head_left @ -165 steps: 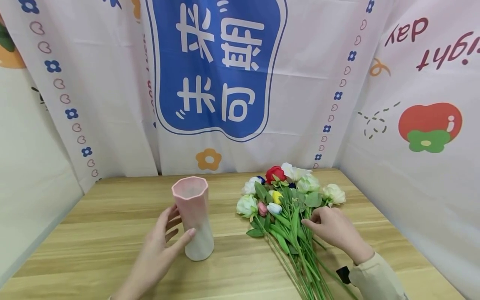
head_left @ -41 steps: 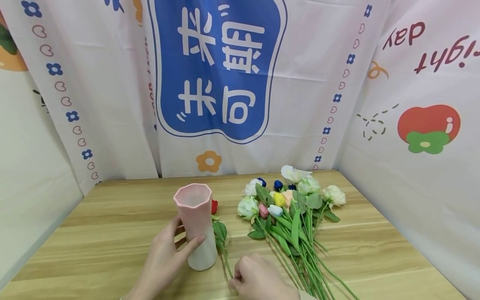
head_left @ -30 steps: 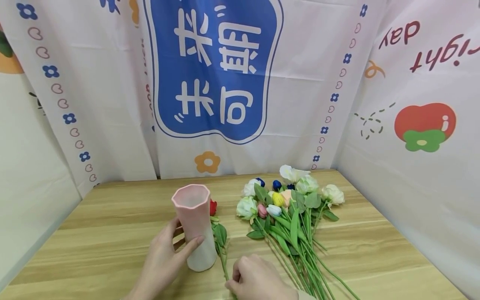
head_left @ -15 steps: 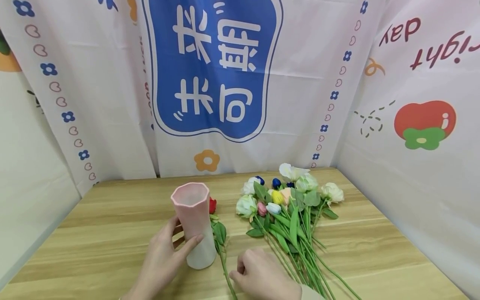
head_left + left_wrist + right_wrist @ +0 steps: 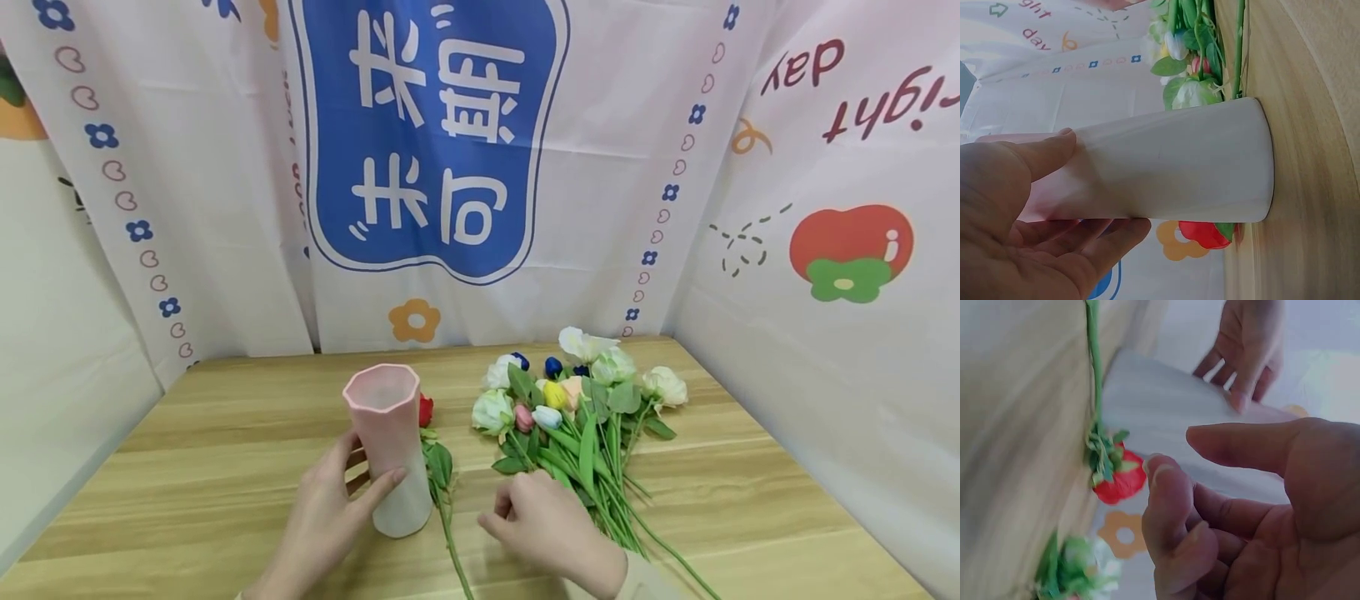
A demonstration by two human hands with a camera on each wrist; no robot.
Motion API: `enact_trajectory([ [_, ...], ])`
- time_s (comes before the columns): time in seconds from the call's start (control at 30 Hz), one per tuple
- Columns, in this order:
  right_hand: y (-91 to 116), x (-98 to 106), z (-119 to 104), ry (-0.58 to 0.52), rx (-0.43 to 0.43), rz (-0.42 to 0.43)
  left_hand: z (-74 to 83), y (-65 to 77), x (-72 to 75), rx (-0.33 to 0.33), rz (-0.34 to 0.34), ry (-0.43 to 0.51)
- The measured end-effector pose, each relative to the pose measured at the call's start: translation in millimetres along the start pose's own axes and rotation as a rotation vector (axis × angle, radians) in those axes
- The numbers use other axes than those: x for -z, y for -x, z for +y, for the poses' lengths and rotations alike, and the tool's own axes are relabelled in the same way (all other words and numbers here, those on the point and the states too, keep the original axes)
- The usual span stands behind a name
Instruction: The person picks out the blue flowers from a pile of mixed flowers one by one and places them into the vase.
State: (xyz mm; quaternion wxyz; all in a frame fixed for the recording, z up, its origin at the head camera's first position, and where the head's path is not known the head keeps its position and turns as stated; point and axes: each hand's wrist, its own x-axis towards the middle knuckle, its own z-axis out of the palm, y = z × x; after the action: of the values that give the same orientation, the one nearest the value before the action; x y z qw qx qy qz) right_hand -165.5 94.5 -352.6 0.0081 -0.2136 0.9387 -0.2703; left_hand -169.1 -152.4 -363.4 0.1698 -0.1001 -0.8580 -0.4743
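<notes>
My left hand (image 5: 318,504) grips the pink-and-white vase (image 5: 399,475) around its left side, thumb across the front. The vase stands upright on the table. Right beside it lies an artificial red rose (image 5: 426,411), partly hidden by the vase, its green stem (image 5: 452,542) running toward the near edge. My right hand (image 5: 543,521) is between that stem and a bundle of artificial flowers (image 5: 588,446), partly covering the bundle's stems. In the right wrist view, the right hand's loosely bent fingers (image 5: 1169,500) hold nothing, with thumb and index finger apart.
Spread at the right of the wooden table (image 5: 247,433) are white flowers (image 5: 665,386), a yellow tulip (image 5: 555,394), a pink tulip (image 5: 523,417) and blue buds (image 5: 553,367). Printed cloth (image 5: 600,208) hangs behind the table and along its right side.
The red rose has gone from the bundle to beside the vase. My right hand has let go of its stem and moved up and right. The left hand has kept its grip on the vase.
</notes>
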Motion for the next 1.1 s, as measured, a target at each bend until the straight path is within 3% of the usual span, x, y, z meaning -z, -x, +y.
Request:
enact_trajectory([
  [0.27, -0.5, 35.0, 20.2, 0.015, -0.032, 0.060, -0.4, -1.0, -1.4, -0.002, -0.001, 0.000],
  [0.7, 6.8, 97.0, 71.9, -0.053, -0.247, 0.178, -3.1, -2.0, -3.7, -0.004, 0.002, 0.013],
  [0.87, 7.3, 105.5, 86.9, -0.048, -0.256, 0.171, -3.1, -1.6, -1.7, 0.002, 0.001, 0.015],
  [1.1, -1.9, 96.4, 99.5, 0.050, -0.296, 0.111, -2.1, -2.0, -1.6, -0.004, 0.001, 0.022],
])
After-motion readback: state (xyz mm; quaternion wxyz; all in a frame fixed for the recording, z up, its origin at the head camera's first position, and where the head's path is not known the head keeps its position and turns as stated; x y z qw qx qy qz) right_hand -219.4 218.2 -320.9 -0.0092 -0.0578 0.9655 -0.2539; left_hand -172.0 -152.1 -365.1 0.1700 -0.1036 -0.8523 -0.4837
